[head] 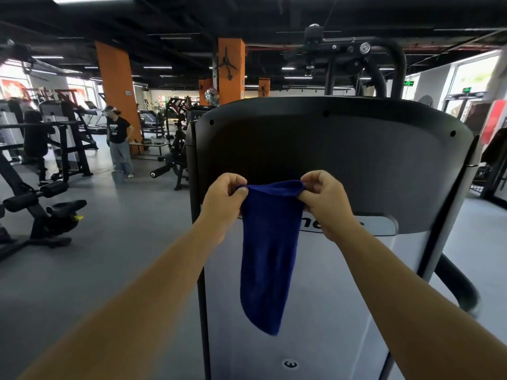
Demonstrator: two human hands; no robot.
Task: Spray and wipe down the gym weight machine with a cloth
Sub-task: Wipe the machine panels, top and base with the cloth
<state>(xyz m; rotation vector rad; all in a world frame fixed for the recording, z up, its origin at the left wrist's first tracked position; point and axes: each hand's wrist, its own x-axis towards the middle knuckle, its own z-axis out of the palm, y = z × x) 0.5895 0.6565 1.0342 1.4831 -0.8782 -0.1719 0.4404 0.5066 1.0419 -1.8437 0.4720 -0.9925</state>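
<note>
We hold a dark blue cloth [267,253] up in front of us with both hands, at about the same height and a little apart. Our left hand [223,207] pinches the cloth's upper left corner, thumb pressed over the fabric against curled fingers. Our right hand [326,204] pinches the upper right corner the same way, its fingers bent round the hem. The top edge of the cloth runs between the two hands in a shallow, slack arc, and the rest hangs straight down below them, narrowing to a rounded point well beneath our wrists.

Just behind the cloth and our hands stands the weight machine [343,160], its black, rounded upper shroud rising above our hands and its pale grey lower panel dropping away beneath them. The hanging cloth covers part of some lettering on the panel below our right hand; we cannot tell whether the fabric touches the machine.

Far off to the left of our left hand, another person [119,138] stands on the grey floor [109,242], with a small bucket [117,176] near their feet. Orange pillars [116,86] and other black gym machines [41,198] stand beyond that hand.
</note>
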